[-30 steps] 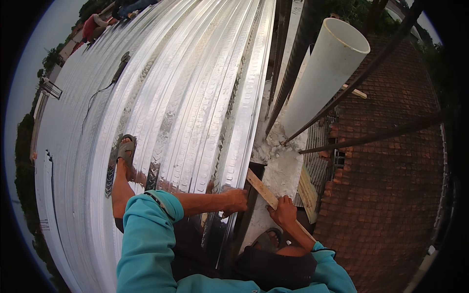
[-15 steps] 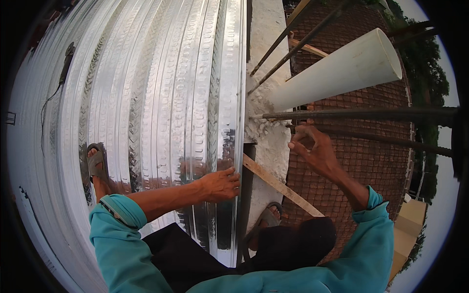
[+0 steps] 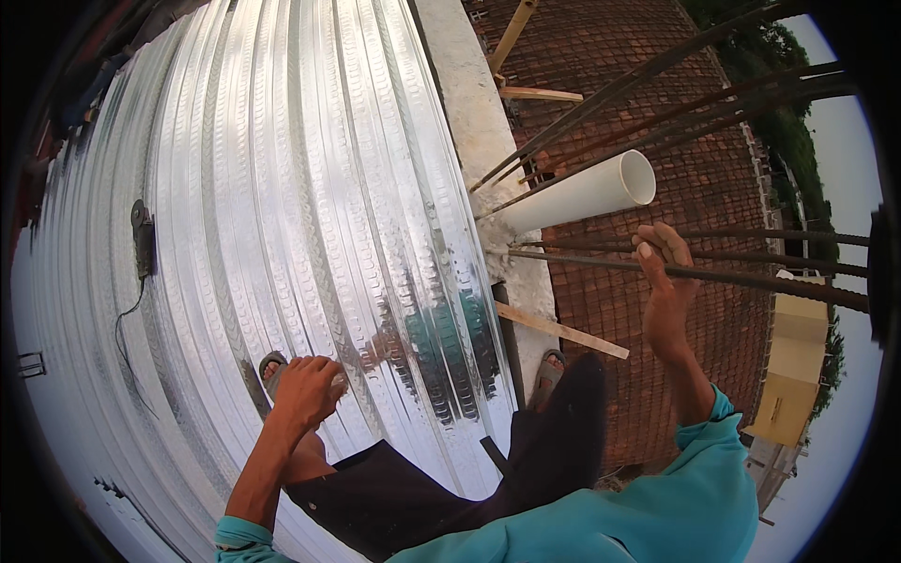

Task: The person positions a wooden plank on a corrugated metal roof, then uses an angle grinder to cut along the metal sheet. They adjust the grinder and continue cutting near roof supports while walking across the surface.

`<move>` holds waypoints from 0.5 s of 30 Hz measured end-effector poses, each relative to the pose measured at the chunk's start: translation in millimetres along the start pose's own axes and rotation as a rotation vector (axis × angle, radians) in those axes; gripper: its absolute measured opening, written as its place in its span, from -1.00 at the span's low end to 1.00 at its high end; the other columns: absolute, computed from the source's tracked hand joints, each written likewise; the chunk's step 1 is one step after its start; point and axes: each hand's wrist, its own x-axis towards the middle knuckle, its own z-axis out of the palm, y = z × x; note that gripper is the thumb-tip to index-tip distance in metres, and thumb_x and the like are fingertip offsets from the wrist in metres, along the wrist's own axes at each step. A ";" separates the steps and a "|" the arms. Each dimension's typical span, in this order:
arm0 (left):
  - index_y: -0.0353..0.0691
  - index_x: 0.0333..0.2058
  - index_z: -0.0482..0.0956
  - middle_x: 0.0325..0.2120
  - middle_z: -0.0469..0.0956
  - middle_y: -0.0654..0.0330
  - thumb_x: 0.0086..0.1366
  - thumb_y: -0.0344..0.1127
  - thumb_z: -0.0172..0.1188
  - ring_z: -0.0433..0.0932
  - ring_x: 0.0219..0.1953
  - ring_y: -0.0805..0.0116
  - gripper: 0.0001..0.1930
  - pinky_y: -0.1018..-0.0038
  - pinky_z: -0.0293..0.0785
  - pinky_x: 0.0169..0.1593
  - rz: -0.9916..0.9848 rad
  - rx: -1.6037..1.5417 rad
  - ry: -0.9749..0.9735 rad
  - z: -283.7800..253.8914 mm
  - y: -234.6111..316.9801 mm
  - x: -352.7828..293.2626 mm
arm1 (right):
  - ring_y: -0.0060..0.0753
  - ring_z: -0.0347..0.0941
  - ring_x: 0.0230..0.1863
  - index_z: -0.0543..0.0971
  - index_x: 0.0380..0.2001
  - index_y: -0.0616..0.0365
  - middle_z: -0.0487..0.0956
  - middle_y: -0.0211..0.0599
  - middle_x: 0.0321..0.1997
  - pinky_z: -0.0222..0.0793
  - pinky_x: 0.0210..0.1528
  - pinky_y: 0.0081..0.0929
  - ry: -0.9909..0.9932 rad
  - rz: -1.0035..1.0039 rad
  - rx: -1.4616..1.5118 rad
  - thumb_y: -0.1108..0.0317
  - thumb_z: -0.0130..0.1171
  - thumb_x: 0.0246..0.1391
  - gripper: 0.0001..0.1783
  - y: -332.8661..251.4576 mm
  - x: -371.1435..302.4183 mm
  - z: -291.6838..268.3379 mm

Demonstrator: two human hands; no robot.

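My left hand is above the shiny ribbed metal decking, beside my sandalled left foot. Its fingers are curled down, and their inner side is hidden from me. My right hand is raised among the steel reinforcing bars on the right. Its fingers are bent and its thumb stands apart; one bar crosses at the hand, though I cannot tell whether they touch. Left of that hand, a white plastic pipe slants out of the rough concrete beam.
An angle grinder with a trailing cord lies on the decking at left. A wooden strip juts from the beam near my right foot. Beyond the beam's edge is a tiled roof. More bars slant across the upper right.
My left hand has left the decking's edge and moved left, its fingers now curled. My right hand has moved right, to the bars. The view has shifted, showing the pipe smaller.
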 end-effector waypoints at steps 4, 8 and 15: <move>-0.18 -0.14 0.66 -0.19 0.65 0.06 0.15 -0.25 0.41 0.60 -0.04 -0.02 -0.69 0.13 0.46 0.11 -0.091 -0.132 0.117 -49.0 -19.5 -51.6 | -0.25 0.56 0.04 0.58 -0.25 0.19 0.61 -0.20 -0.22 0.32 0.36 -0.11 0.191 0.160 0.201 0.12 0.14 0.39 -0.68 -37.6 -7.7 -9.4; -0.16 -0.14 0.65 -0.19 0.65 0.05 0.11 -0.27 0.42 0.61 -0.05 -0.04 -0.67 0.13 0.47 0.09 -0.192 -0.228 0.142 -87.3 -40.5 -89.7 | -0.17 0.57 0.04 0.47 -0.47 0.04 0.56 -0.28 -0.33 0.28 0.38 0.05 0.358 0.319 0.272 -0.05 0.03 0.44 -0.53 -33.2 1.0 -13.9; -0.16 -0.13 0.67 -0.22 0.67 0.05 0.14 -0.22 0.45 0.64 -0.13 -0.01 -0.67 0.14 0.51 -0.01 -0.153 -0.218 -0.048 -224.5 -103.9 -156.2 | -0.13 0.50 0.15 0.49 -0.46 0.10 0.63 -0.16 -0.24 0.21 0.43 0.20 0.329 0.515 0.180 -0.19 -0.07 0.44 -0.41 -57.1 16.4 3.7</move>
